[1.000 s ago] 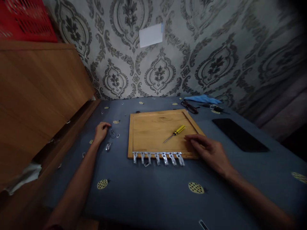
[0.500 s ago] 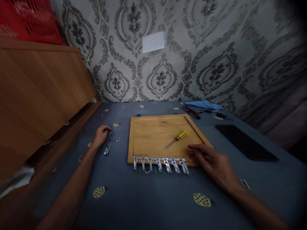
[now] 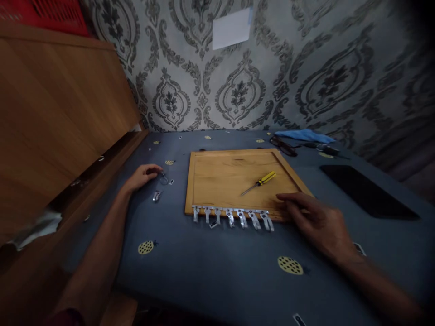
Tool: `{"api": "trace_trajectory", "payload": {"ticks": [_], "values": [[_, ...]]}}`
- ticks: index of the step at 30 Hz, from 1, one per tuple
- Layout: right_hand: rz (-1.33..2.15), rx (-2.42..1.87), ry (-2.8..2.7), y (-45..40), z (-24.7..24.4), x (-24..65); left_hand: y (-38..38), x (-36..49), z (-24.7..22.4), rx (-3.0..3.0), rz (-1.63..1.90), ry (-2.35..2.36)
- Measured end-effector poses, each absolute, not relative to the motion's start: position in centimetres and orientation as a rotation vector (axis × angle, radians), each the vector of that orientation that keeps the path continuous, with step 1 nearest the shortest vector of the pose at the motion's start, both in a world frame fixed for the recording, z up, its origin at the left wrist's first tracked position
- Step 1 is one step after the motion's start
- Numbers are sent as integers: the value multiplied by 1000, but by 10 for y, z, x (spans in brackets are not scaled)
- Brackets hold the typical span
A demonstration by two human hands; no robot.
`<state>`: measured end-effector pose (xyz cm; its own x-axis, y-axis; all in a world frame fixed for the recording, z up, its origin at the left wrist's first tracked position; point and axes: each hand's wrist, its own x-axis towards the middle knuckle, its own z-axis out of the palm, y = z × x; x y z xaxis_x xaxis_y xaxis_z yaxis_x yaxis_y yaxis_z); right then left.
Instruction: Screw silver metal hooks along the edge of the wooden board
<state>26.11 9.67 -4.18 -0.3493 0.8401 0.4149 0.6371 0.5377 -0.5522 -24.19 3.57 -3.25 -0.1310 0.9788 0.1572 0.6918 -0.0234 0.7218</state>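
Note:
A framed wooden board (image 3: 234, 176) lies on the blue patterned cloth. On it rests a yellow-handled screwdriver (image 3: 267, 178), its tip towards the lower left. Several metal clips (image 3: 242, 218) sit in a row along the board's near edge. My right hand (image 3: 317, 222) hovers at the board's near right corner, fingers apart and holding nothing. Left of the board, my left hand (image 3: 144, 175) has its fingertips close together beside a small metal ring (image 3: 164, 179); whether they grip it is too small to tell. Another metal clip (image 3: 157, 195) lies just below that hand.
A black flat pad (image 3: 367, 190) lies at the right. Behind it are glasses (image 3: 283, 146) and a blue cloth (image 3: 306, 135). A wooden cabinet (image 3: 64, 108) with a red basket (image 3: 54, 16) on top stands at the left, against the patterned wall.
The view has tilted down and shifted a little, so the board and cloth appear higher. Both hands keep nearly the same places beside the board and the ring.

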Motion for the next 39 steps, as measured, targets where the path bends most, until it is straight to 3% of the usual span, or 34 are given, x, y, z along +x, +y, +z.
{"api": "trace_trajectory", "payload": {"ticks": [29, 39], "values": [[411, -1327, -2036, 95, -42, 262, 35, -224, -20, 1694, 879, 1827], [159, -1007, -1962, 67, -17, 240, 30, -201, 3, 1596, 864, 1664]]}}
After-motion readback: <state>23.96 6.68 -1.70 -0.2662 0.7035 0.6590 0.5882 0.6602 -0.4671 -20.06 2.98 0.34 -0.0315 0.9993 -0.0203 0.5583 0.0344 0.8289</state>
